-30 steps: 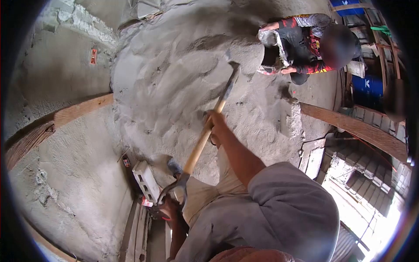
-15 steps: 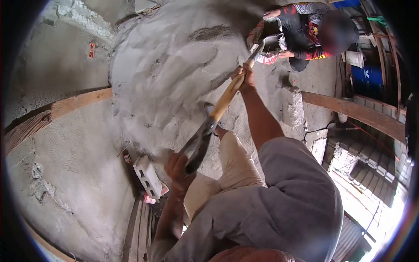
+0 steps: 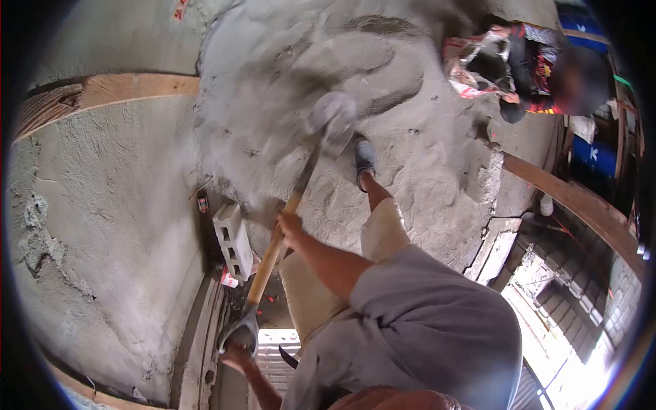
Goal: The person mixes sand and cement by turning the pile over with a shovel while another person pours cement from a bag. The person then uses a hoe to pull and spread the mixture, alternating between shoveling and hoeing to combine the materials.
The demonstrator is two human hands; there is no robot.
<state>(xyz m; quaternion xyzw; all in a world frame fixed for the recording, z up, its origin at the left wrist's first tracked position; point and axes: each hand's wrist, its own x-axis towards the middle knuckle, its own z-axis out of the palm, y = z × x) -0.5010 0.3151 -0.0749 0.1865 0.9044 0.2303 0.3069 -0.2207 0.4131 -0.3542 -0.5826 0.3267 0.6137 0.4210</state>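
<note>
A shovel with a wooden shaft (image 3: 265, 272) slants across the view, its blurred metal blade (image 3: 336, 126) over the grey sand-like material (image 3: 266, 102). My right hand (image 3: 290, 229) is wrapped round the middle of the shaft. At the near end, my left hand (image 3: 237, 355) is closed on the shovel's grey handle (image 3: 240, 331). To the upper right, a co-worker holds an open red and white sack (image 3: 454, 65) with both hands, apart from the shovel. The sack's inside looks dark.
My slippered foot (image 3: 365, 154) stands on the material, right of the blade. A hollow concrete block (image 3: 233, 242) lies left of the shaft. Wooden beams cross at the left (image 3: 140, 87) and right (image 3: 567, 195). Blue drums (image 3: 592, 158) stand behind the co-worker.
The shovel blade has swung from the sack down and left to the material. Both my hands have moved back towards the lower left with it. The view has shifted, and my right foot shows more.
</note>
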